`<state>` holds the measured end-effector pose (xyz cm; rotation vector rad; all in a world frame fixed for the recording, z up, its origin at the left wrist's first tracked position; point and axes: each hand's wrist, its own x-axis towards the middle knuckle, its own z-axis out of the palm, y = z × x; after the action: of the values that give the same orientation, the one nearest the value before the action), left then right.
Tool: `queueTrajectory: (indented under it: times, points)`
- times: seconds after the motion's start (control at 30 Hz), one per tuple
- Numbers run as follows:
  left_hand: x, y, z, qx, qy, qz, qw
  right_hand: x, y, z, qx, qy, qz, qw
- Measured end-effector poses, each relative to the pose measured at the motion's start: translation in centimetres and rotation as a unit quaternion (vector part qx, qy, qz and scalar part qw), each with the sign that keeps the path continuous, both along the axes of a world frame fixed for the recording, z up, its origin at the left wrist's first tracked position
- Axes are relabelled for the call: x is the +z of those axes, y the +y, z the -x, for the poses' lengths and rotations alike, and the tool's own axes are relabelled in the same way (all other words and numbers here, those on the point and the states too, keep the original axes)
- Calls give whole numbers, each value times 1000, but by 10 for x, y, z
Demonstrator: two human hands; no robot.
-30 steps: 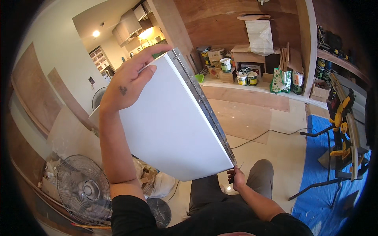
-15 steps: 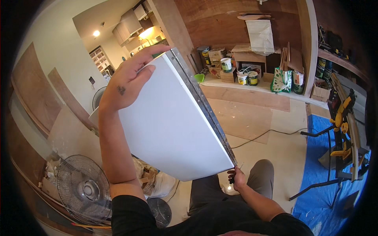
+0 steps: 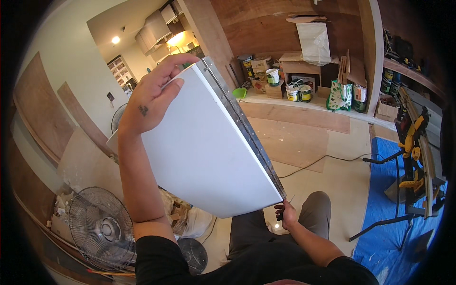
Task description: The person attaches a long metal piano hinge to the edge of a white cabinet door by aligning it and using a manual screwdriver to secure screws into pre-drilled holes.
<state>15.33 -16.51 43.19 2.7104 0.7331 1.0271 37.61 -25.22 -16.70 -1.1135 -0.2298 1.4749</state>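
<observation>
My left hand [image 3: 154,97] grips the top edge of a large white panel [image 3: 204,147], its thumb on the white face and its fingers over the top. The panel stands tilted in front of me. A long metal piano hinge [image 3: 244,124] runs down its right edge. At the bottom end of the hinge, my right hand [image 3: 288,213] is closed around a small dark object, with a thin bit sticking up beside the panel's corner; I cannot make out what it is.
A standing fan [image 3: 100,223] is at my lower left beside leaning boards [image 3: 83,156]. A cord [image 3: 308,166] crosses the floor. On the right a stand with yellow clamps [image 3: 411,145] is on blue sheeting [image 3: 380,237]. Several paint cans [image 3: 292,95] sit along the back.
The top of the panel and my left hand have shifted very slightly to the left. My right hand stays at the bottom of the hinge.
</observation>
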Motion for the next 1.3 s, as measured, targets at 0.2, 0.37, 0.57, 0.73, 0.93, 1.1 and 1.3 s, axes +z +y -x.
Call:
queueTrajectory:
  times: [0.2, 0.37, 0.57, 0.73, 0.93, 1.1, 1.3]
  points:
    - [-2, -2, 0, -11, -19, -5, 1000, -5, 2, -1, 7, 0, 0, 1000]
    - [2, -9, 0, 10, 21, 0, 1000, -1, 0, -3, 20, -2, 4, 1000]
    - [5, -14, 2, 24, 40, 3, 999, 4, -2, -2, 17, 3, 0, 1000]
    - [2, -31, -1, 73, 37, -71, 994, 11, -4, 2, -88, 16, 18, 996]
    - [-14, -58, -20, 184, 36, -250, 950, 40, -12, -37, -256, -14, -45, 966]
    - [-14, -89, -24, 184, 30, -259, 948, 184, 3, -85, -250, -70, -229, 938]
    - [-21, -102, -33, 173, 35, -287, 942, 424, 6, -76, -144, -241, -479, 832]
